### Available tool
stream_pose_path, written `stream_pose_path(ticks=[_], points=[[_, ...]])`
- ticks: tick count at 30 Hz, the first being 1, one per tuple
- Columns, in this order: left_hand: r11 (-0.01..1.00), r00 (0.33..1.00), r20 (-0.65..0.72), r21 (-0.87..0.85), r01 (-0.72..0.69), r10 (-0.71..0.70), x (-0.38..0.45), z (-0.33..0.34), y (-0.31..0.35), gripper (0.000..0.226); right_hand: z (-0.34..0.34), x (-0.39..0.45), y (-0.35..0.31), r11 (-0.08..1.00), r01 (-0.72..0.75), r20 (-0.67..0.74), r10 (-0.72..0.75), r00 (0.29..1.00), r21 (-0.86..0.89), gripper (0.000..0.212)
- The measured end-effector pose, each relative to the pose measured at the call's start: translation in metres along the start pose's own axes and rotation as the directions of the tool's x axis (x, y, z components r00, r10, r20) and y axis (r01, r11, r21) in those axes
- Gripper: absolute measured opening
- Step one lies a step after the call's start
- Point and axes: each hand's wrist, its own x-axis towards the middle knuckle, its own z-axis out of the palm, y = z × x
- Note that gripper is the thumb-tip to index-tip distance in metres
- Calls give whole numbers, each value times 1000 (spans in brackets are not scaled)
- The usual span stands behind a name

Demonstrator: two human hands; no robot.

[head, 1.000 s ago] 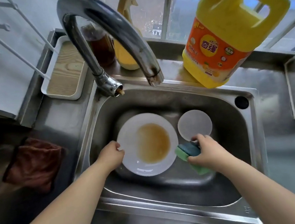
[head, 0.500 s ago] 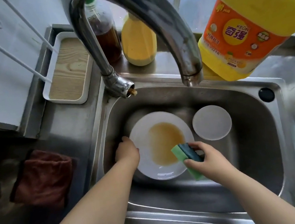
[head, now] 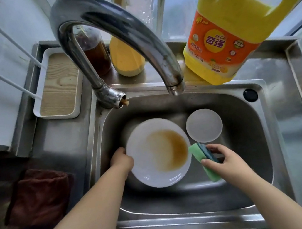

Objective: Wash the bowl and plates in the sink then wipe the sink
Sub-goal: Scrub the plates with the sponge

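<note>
Right hand (head: 228,158) pinched green-and-blue rectangular sponge (head: 204,158), long axis angled toward the round white plate with brown stain (head: 159,152) just left of it, left hand (head: 121,160) gripping its rim.

Daylight enters from the window (head: 175,4) at twelve o'clock; glare streaks the faucet (head: 114,28); edges bulge; nine o'clock lies dim.

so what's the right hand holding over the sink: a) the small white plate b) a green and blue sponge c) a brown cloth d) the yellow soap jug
b: the right hand pinches the green and blue sponge beside the stained plate, while the brown cloth lies on the counter to the left.
</note>
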Motion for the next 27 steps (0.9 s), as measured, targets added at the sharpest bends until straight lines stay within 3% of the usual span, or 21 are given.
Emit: stream_pose_path(ticks=[4,10,15,20,23,27], points=[[995,996,12,-48,-88,89,-11,-7,8,19,-8,-8,7,1000,-5,-24,6,1000,26,44],[981,982,-16,40,-190,191,-35,-27,17,15,-14,-22,11,997,-18,-34,21,999,74,44],[917,945,-51,261,-301,324,-72,-38,33,11,-15,-32,2,996,-17,-14,18,1000,83,46],[769,834,-95,454,-449,543,-105,-46,45,5,-14,-39,-13,997,14,12,-14,1000,71,50],[743,788,-115,439,-506,605,-117,-54,47,6,-14,-45,-23,998,34,33,-36,999,55,51],[783,795,-132,326,-529,592,-128,-64,45,6,-11,-52,-34,998,47,59,-50,997,42,53]])
